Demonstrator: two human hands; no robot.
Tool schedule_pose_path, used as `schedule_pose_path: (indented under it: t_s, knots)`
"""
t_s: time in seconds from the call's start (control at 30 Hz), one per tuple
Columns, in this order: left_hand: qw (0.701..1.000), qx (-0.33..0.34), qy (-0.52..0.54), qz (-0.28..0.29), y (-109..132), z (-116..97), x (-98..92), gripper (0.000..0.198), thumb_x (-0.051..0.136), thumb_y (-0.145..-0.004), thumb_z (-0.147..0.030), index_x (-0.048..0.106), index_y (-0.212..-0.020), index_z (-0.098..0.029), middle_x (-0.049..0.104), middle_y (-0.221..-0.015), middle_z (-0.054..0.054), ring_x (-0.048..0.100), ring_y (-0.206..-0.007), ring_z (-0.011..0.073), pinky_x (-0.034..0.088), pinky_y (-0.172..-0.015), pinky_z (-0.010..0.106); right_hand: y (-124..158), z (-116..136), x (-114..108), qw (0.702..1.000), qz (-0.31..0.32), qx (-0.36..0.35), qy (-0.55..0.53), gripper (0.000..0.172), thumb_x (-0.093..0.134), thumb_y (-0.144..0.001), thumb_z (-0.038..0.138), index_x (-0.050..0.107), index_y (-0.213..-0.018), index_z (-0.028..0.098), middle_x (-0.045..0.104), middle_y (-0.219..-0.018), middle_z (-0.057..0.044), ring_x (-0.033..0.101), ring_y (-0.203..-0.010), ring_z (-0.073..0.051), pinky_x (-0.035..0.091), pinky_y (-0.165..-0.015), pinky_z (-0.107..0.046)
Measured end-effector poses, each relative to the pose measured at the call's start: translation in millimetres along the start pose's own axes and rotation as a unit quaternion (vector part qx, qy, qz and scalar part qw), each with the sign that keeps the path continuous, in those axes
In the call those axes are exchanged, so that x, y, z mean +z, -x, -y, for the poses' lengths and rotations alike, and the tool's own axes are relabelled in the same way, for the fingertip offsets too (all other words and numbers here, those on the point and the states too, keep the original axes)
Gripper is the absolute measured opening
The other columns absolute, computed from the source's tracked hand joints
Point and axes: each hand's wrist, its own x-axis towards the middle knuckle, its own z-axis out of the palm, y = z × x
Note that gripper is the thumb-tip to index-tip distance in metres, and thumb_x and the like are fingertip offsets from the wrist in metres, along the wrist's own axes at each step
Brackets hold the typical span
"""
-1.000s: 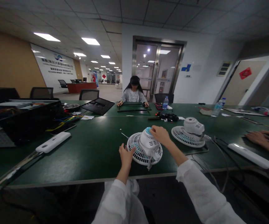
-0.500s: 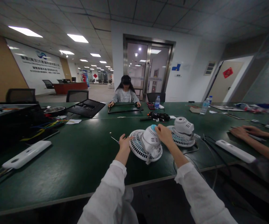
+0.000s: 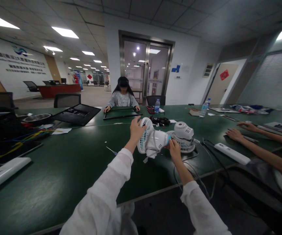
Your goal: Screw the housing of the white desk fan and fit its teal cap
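Note:
A white fan (image 3: 156,142) is tipped on its side above the green table (image 3: 82,169), its round grille facing left. My left hand (image 3: 137,130) grips the grille's rim at the left, fingers pointing up. At the other end, my right hand (image 3: 174,149) is closed around the blue-tinted end of the fan's base. A second white fan (image 3: 184,132) stands grille down just behind, to the right. Left of the held fan, a screwdriver (image 3: 112,151) lies on the table.
Across the table a person (image 3: 123,98) holds a black frame (image 3: 122,116). Another person's hands (image 3: 235,134) are at the right. White power strips (image 3: 232,153), cables, bottles (image 3: 204,109), a black panel (image 3: 77,113) and a bundle of black parts (image 3: 161,121) lie around.
The fan has gone from grille down to lying sideways, lifted by both hands. My left hand has moved up along the rim, and my right hand has moved lower. The camera view has turned right.

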Motion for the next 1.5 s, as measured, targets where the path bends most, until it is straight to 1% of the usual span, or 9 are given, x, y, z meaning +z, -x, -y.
schedule_pose_path:
  t_s: [0.07,0.13,0.37,0.5,0.57,0.87,1.07,1.27,1.5]
  knots:
    - [0.985,0.083,-0.142,0.057,3,-2,10.0,0.059,0.062,-0.063,-0.001,0.047,-0.118,-0.014,0.046,-0.128,0.014,0.044,-0.122,0.0232,0.035,-0.104,0.037,7,-13,1,0.999,0.006,0.031,-0.044,0.044,0.045,-0.067,0.064,0.039,-0.060,0.022,0.040,-0.051,0.005,0.044,-0.048,-0.012,0.047,-0.052,-0.028]
    - [0.966,0.111,-0.216,0.087,9,-3,18.4,0.060,0.061,-0.065,-0.002,0.044,-0.122,-0.011,0.044,-0.131,0.017,0.039,-0.126,0.0251,0.033,-0.105,0.039,13,-26,1,0.995,0.020,0.061,-0.076,0.047,0.049,-0.062,0.067,0.042,-0.059,0.021,0.040,-0.049,0.005,0.042,-0.046,-0.010,0.048,-0.052,-0.029]
    - [0.894,0.050,-0.434,0.102,32,5,30.6,0.057,0.048,-0.084,-0.033,0.028,-0.133,-0.013,0.041,-0.133,0.021,0.049,-0.116,0.0307,0.047,-0.087,0.040,13,-56,-2,0.979,0.106,0.155,-0.085,0.043,0.061,-0.062,0.058,0.051,-0.062,0.016,0.050,-0.054,0.003,0.048,-0.051,-0.010,0.049,-0.060,-0.028]
    - [0.862,0.082,-0.485,0.122,35,14,29.4,0.050,0.041,-0.087,-0.035,0.027,-0.134,-0.022,0.038,-0.136,0.018,0.058,-0.104,0.0273,0.051,-0.078,0.036,2,-64,1,0.966,0.155,0.208,-0.019,0.030,0.057,-0.080,0.039,0.058,-0.092,0.012,0.061,-0.086,-0.004,0.058,-0.072,-0.014,0.050,-0.068,-0.032]
    - [0.853,0.114,-0.491,0.133,34,18,29.0,0.047,0.041,-0.088,-0.031,0.029,-0.133,-0.022,0.037,-0.137,0.016,0.057,-0.106,0.0263,0.051,-0.079,0.034,-4,-65,3,0.957,0.176,0.230,0.019,0.031,0.052,-0.085,0.033,0.053,-0.109,0.015,0.057,-0.107,-0.007,0.057,-0.089,-0.017,0.049,-0.075,-0.037]
    - [0.859,0.162,-0.461,0.150,25,22,31.1,0.037,0.045,-0.086,-0.018,0.037,-0.122,-0.013,0.043,-0.133,0.017,0.043,-0.123,0.0214,0.042,-0.094,0.030,-11,-61,8,0.947,0.211,0.211,0.122,0.033,0.051,-0.086,0.033,0.051,-0.113,0.016,0.055,-0.112,-0.007,0.056,-0.093,-0.018,0.049,-0.078,-0.039]
    - [0.864,0.165,-0.452,0.148,19,24,27.2,0.030,0.046,-0.085,-0.017,0.043,-0.114,-0.016,0.055,-0.117,0.014,0.055,-0.110,0.0211,0.046,-0.088,0.028,1,-58,4,0.966,0.127,0.099,0.202,0.007,0.053,-0.077,0.020,0.056,-0.082,0.015,0.058,-0.070,0.001,0.053,-0.056,-0.011,0.043,-0.053,-0.023]
    - [0.862,0.176,-0.448,0.159,16,20,17.2,0.036,0.043,-0.084,-0.013,0.041,-0.120,-0.013,0.048,-0.128,0.019,0.046,-0.120,0.0250,0.043,-0.093,0.034,3,-53,-4,0.941,0.059,0.050,0.330,0.013,0.045,-0.079,0.020,0.056,-0.082,0.015,0.061,-0.083,-0.006,0.057,-0.082,-0.019,0.041,-0.073,-0.029]
    - [0.869,0.202,-0.430,0.142,14,-5,-13.3,0.038,0.042,-0.085,-0.016,0.040,-0.123,-0.011,0.041,-0.136,0.018,0.035,-0.129,0.0227,0.037,-0.101,0.033,2,-34,4,0.900,0.083,0.096,0.418,0.031,0.043,-0.079,0.029,0.061,-0.095,0.009,0.061,-0.101,-0.020,0.058,-0.095,-0.027,0.040,-0.080,-0.038]
